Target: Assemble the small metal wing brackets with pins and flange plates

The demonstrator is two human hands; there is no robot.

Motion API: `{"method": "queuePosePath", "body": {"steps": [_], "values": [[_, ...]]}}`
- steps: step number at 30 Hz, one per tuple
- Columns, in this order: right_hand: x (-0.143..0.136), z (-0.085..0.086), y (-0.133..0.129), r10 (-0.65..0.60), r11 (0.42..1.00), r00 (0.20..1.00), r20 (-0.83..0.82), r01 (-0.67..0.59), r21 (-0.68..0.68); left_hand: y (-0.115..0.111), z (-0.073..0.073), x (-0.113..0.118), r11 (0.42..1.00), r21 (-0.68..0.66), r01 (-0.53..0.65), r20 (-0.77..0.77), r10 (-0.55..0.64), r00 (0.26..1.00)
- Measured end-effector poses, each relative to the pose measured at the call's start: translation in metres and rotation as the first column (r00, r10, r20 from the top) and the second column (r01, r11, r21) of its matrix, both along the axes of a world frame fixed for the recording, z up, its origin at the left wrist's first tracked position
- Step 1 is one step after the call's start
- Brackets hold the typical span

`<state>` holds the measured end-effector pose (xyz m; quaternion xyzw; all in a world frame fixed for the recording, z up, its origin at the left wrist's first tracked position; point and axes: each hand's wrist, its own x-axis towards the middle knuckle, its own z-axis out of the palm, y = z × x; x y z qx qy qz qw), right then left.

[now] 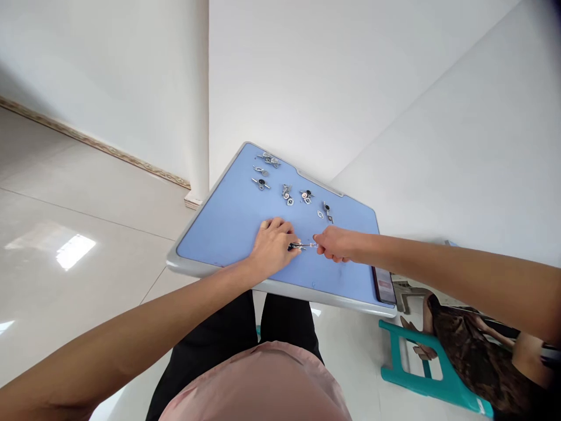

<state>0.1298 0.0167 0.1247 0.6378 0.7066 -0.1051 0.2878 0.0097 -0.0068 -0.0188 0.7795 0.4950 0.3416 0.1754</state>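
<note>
My left hand (272, 244) rests on the blue tabletop, its thumb and fingertips closed on a small dark and silver metal part (295, 247). Facing it from the right, my right hand (336, 243) is wrapped round a small screwdriver (312, 245). Its thin shaft points left and reaches the metal part; the fist hides most of the handle. Just beyond my right hand lie a flat silver plate (320, 214) and a metal fitting with a black round piece (326, 207).
More small metal fittings lie in groups: one group (287, 195) mid-table, another (269, 159) at the far left corner. A phone (384, 285) lies at the table's right edge. Beyond it, a person (473, 345) sits by a teal stool (409, 380). White walls border the table's far side.
</note>
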Motion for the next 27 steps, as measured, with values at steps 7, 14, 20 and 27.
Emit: {"method": "queuePosePath", "body": {"steps": [7,14,20,27], "values": [[0.004,0.002,-0.010,0.166,0.983,0.985,0.055,-0.170,0.072,-0.001,0.000,0.001,1.000,0.026,-0.008,-0.017,0.008,1.000],[0.030,-0.003,-0.024,0.375,0.910,0.927,0.014,-0.370,0.188,-0.004,0.002,0.001,0.999,0.028,-0.032,-0.054,0.034,0.998],[0.071,-0.022,-0.032,0.100,0.948,0.844,-0.526,0.079,0.307,-0.007,0.009,-0.003,0.998,-0.007,-0.057,-0.121,0.056,0.991],[0.076,-0.096,-0.043,-0.234,0.861,0.140,-0.962,0.489,-0.139,-0.020,0.029,-0.008,0.980,-0.178,-0.093,-0.252,0.046,0.967]]}}
